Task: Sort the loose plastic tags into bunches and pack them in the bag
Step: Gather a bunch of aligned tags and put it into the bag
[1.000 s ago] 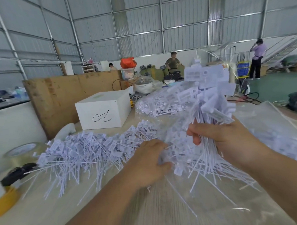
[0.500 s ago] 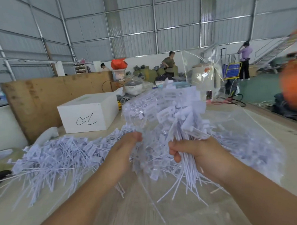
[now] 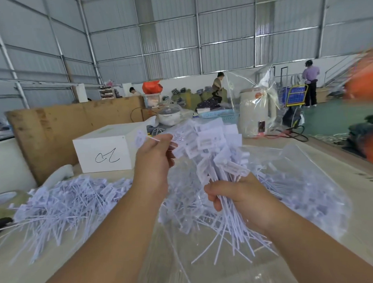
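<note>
My right hand [image 3: 239, 198] grips a thick bunch of white plastic tags [image 3: 216, 153] by their thin stems, heads fanned upward and tails hanging below the fist. My left hand [image 3: 155, 157] is raised beside the bunch and pinches one tag by its stem near the heads. A loose heap of tags [image 3: 70, 202] lies on the table to the left. A clear plastic bag [image 3: 307, 179] lies flat on the right with more tags inside it.
A white box [image 3: 104, 151] with a scribble stands behind the heap, a brown board [image 3: 52, 130] behind that. A tape roll [image 3: 4, 198] sits at the far left. A white appliance [image 3: 255, 114], basket and cables sit at the back; people work in the distance.
My left hand has risen from the heap on the table to the heads of the bunch with one tag. The right hand's bunch has shifted lower and toward the middle.
</note>
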Available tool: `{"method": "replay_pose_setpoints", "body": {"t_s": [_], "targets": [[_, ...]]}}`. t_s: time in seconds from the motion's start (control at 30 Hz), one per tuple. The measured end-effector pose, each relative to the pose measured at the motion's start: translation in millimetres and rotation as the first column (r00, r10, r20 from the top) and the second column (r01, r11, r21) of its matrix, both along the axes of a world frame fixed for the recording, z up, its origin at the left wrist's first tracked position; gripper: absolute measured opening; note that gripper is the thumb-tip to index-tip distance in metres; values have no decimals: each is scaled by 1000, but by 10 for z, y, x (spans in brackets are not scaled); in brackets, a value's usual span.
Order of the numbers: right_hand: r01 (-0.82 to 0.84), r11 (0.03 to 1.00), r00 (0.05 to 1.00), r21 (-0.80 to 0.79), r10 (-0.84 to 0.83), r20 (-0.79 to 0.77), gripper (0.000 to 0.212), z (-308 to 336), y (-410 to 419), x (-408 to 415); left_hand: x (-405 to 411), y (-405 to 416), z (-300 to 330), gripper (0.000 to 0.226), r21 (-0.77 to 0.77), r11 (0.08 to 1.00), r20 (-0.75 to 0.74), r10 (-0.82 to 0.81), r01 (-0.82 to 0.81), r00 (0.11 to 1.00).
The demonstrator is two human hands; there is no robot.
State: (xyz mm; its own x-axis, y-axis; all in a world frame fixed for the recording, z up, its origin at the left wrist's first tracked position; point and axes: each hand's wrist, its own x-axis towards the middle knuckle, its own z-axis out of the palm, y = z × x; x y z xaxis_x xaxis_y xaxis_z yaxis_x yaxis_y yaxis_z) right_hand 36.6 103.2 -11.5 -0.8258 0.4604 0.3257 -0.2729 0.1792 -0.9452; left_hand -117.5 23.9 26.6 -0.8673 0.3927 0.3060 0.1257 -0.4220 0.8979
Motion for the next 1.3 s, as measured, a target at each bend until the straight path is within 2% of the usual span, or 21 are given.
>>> {"method": "replay_pose_setpoints", "body": {"t_s": [0.13, 0.23, 0.3, 0.4, 0.47, 0.6, 0.73, 0.8, 0.87, 0.93, 1.0, 1.07, 1.13, 1.2, 1.3], "targets": [[33, 997, 994, 75, -40, 97, 26, -29, 43, -16, -73, 41, -179, 18, 42, 999, 116, -23, 18, 993], [87, 993, 985, 82, -98, 141, 29, -44, 82, -19, -85, 38, -295, 14, 27, 997, 136, -75, 72, 988], [80, 992, 981, 95, -95, 167, 24, -30, 83, -7, -129, 0, -269, 15, 62, 993, 138, -110, 102, 984], [75, 993, 974, 96, -94, 207, 22, -13, 77, 22, -308, -130, -160, 15, 168, 985, 208, -72, 37, 975], [91, 992, 971, 86, -107, 212, 18, -7, 69, 31, -405, -221, -160, 15, 134, 991, 211, -6, -23, 977], [113, 986, 982, 120, -129, 141, 18, -36, 77, -2, -338, -194, -266, 13, 4, 999, 158, -34, 34, 987], [144, 988, 984, 58, -150, 99, 23, -56, 106, -1, -99, -113, -276, 26, -184, 974, -109, -154, 133, 982], [153, 987, 982, 57, -158, 104, 25, -62, 94, 8, 57, -67, -309, 33, -198, 952, -148, -263, 232, 953], [143, 986, 984, 84, -150, 91, 21, -69, 64, 5, 207, -28, -344, 29, -183, 929, -147, -349, 321, 925], [105, 994, 994, 10, -106, 18, 5, -73, 33, -14, 285, -4, -359, 35, -150, 923, -124, -373, 354, 919], [55, 995, 998, -79, -57, -14, 14, -91, 42, -29, 313, -4, -356, 37, -125, 931, -105, -357, 344, 928], [24, 992, 999, -126, -27, -20, 11, -83, 34, -26, 345, -17, -346, 29, -112, 938, -123, -341, 328, 932], [19, 993, 1000, -116, -21, -19, 6, -58, 25, -4, 363, -22, -352, 23, -164, 947, -187, -304, 275, 934], [11, 989, 1000, -147, -10, 7, 12, -20, 28, 22, 345, -31, -343, 32, -260, 936, -214, -297, 238, 931], [-64, 942, 998, -329, 66, -5, 12, 22, 54, 45, 246, -66, -319, 52, -290, 877, -75, -420, 383, 905]]}}
